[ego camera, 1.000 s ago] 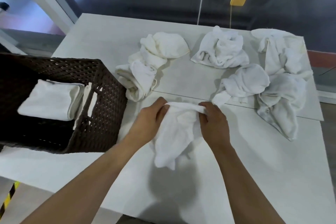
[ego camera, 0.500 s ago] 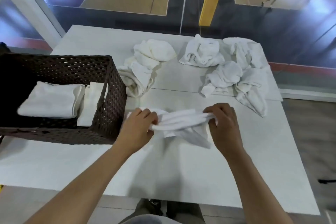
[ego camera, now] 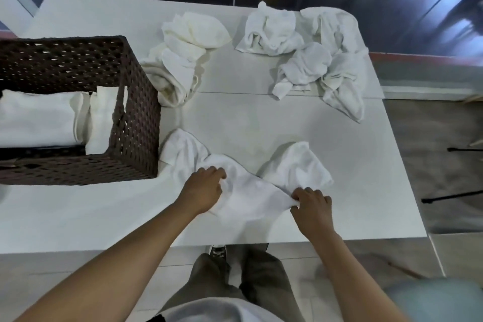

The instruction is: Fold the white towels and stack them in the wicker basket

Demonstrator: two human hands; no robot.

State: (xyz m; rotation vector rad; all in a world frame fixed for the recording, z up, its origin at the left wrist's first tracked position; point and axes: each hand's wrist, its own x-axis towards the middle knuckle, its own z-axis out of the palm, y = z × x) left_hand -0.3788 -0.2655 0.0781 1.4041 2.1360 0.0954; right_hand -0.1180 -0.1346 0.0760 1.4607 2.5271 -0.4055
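Wicker basket (ego camera: 136,123) holds 2 folded towels (ego camera: 39,117); left hand (ego camera: 202,189) and right hand (ego camera: 312,208) each pinch the towel (ego camera: 245,191) on the table (ego camera: 352,185).

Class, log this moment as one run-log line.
stage: towel partly spread on table | left hand: grips towel | right hand: pinches towel edge | wicker basket: folded towels inside | crumpled towels: far side, waiting

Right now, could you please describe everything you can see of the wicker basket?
The wicker basket is dark brown, open-weave and rectangular, standing upright on the left of the white table, cut off by the frame's left edge. Its right wall has a handle slot. Inside, one folded towel lies flat and a second folded towel stands on edge against the right wall. A loose towel lies beside its near right corner.
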